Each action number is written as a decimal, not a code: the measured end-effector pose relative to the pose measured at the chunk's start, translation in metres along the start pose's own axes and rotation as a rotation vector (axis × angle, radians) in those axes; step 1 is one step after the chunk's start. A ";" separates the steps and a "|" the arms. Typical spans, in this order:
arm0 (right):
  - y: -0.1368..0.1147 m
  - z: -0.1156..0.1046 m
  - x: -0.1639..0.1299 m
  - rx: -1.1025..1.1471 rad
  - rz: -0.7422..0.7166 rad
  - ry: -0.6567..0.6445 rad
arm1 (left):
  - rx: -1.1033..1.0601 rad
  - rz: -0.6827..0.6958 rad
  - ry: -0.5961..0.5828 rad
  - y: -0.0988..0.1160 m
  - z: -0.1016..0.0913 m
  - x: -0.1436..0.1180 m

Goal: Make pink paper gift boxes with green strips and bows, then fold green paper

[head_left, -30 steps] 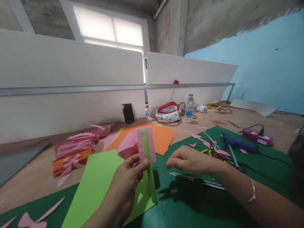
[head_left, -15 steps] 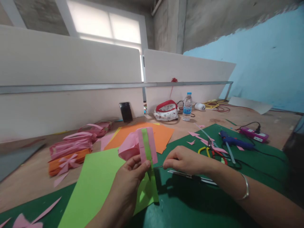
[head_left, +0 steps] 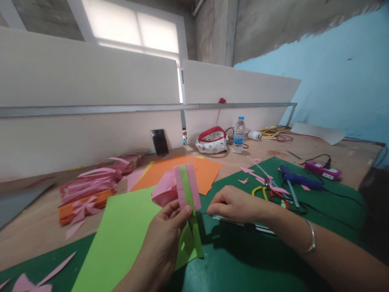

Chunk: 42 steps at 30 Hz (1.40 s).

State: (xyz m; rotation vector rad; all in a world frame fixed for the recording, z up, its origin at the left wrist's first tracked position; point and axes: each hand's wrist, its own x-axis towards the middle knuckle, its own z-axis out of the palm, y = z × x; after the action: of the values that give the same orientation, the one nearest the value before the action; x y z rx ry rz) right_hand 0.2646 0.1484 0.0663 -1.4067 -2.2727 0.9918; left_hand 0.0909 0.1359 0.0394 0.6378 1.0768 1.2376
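My left hand [head_left: 168, 231] pinches a folded pink paper piece [head_left: 165, 188] between thumb and fingers. A light-green paper strip [head_left: 186, 184] runs down its flat face, and the strip's loose end hangs below my thumb. In my right hand [head_left: 227, 205], the closed fingers grip a thin dark metal tool [head_left: 201, 213]. Its tip reaches the green strip just right of my left thumb; whether it touches is too small to tell. Most of the tool is hidden by my fingers. Under my left hand lies a large light-green paper sheet [head_left: 121, 231].
A slim cutter knife [head_left: 243, 223] lies below my right hand on the green mat [head_left: 237, 259]. Scissors [head_left: 260, 190] and a blue glue gun [head_left: 299, 178] lie to the right. Orange sheets [head_left: 152, 172], a phone [head_left: 159, 142], a pouch [head_left: 212, 144] and a bottle [head_left: 238, 138] are farther back.
The view has shifted slightly. Both hands keep their grips, and the pink paper piece and the tool stay almost where they were.
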 end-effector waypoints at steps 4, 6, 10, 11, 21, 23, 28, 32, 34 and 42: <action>0.001 0.001 0.002 0.007 0.005 0.006 | 0.001 -0.011 -0.005 0.000 0.000 0.000; 0.002 0.002 0.003 0.010 0.000 0.011 | 0.001 -0.012 -0.007 0.000 0.000 0.001; 0.005 0.004 0.005 0.019 -0.009 0.022 | -0.003 -0.013 -0.004 0.001 0.001 0.000; 0.005 0.004 0.005 0.022 -0.010 0.025 | -0.005 -0.014 -0.002 0.001 0.000 0.000; 0.006 0.005 0.006 0.061 0.004 0.058 | -0.031 -0.009 -0.004 0.000 -0.001 0.002; 0.008 0.006 0.007 0.065 0.011 0.063 | -0.028 -0.006 -0.001 0.000 0.000 0.002; 0.009 0.011 0.008 0.077 0.019 0.040 | -0.008 -0.024 -0.002 -0.002 -0.001 0.001; 0.006 0.011 0.008 0.083 0.017 0.037 | 0.021 -0.054 -0.024 -0.003 -0.003 0.000; 0.006 0.009 0.007 0.088 0.029 0.020 | 0.011 -0.038 -0.015 -0.002 -0.003 0.001; 0.010 -0.003 0.005 0.102 0.031 0.013 | -0.016 -0.027 0.017 -0.002 -0.002 0.005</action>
State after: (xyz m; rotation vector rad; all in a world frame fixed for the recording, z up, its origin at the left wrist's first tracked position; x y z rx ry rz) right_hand 0.2701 0.1569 0.0608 -1.4054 -2.1644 1.0888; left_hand 0.0896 0.1401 0.0356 0.5996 1.0853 1.2292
